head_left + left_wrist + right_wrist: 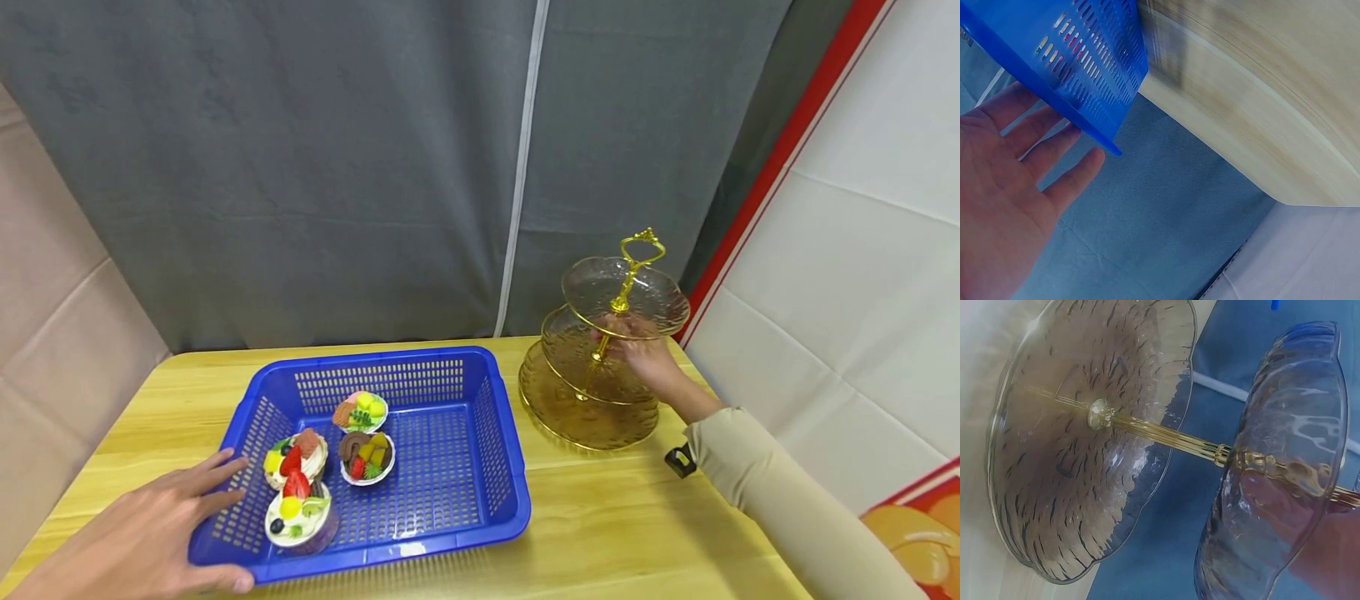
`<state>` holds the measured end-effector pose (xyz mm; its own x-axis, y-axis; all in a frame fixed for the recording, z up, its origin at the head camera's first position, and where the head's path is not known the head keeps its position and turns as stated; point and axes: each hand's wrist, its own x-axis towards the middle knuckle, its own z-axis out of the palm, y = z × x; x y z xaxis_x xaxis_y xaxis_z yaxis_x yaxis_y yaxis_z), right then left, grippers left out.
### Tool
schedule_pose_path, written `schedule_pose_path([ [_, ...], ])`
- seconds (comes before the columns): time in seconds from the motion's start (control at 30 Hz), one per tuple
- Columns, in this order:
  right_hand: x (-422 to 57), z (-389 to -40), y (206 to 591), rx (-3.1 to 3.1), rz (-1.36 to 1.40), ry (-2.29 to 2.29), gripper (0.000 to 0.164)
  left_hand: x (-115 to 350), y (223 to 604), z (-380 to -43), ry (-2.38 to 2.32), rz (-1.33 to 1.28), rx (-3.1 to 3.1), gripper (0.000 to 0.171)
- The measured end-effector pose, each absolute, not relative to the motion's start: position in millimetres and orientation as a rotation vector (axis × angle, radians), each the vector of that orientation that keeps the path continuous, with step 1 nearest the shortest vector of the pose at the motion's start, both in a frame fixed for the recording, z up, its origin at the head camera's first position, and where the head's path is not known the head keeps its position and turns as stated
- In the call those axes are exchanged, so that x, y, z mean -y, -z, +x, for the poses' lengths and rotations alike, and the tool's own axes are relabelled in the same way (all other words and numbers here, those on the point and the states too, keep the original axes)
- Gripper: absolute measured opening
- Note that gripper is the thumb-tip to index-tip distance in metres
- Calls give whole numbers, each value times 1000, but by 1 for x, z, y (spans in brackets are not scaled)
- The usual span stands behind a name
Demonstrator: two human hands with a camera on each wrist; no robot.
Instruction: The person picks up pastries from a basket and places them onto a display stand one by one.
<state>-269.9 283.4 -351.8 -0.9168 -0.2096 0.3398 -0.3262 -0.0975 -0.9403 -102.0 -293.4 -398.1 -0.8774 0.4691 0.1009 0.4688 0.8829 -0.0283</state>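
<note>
A three-tier stand (626, 287) with gold-rimmed clear plates and a gold post is on the right of the table. My right hand (647, 354) reaches in under its top plate and grips the post above the middle plate; in the right wrist view the fingers show partly through a plate (1222, 544). On the left sits a blue plastic basket (517, 483). My left hand (168, 517) lies at its left rim, fingers spread and nearly straight, fingertips right at the rim. Inside the basket are several fruit-topped cupcakes, including a white-cream one (300, 517) and a chocolate-topped one (367, 458).
Both rest on a light wooden table (585, 517). A grey curtain (337, 167) hangs behind it, with a white panel (847, 250) edged in red at the right. A small black object (681, 460) is by the right sleeve.
</note>
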Motion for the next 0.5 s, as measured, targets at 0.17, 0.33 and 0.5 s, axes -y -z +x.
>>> schedule_pose_path([
  [0.17,-277,-269,358,1944,814,-2201,28,293,398,-101,-8,-728,2957,80],
  [0.33,-272,-271,363,1696,1127,-2392,27,293,396,-101,-16,-731,2952,80],
  [0.5,-267,-266,362,1850,1055,-2269,27,293,396,-101,-17,-720,2974,78],
])
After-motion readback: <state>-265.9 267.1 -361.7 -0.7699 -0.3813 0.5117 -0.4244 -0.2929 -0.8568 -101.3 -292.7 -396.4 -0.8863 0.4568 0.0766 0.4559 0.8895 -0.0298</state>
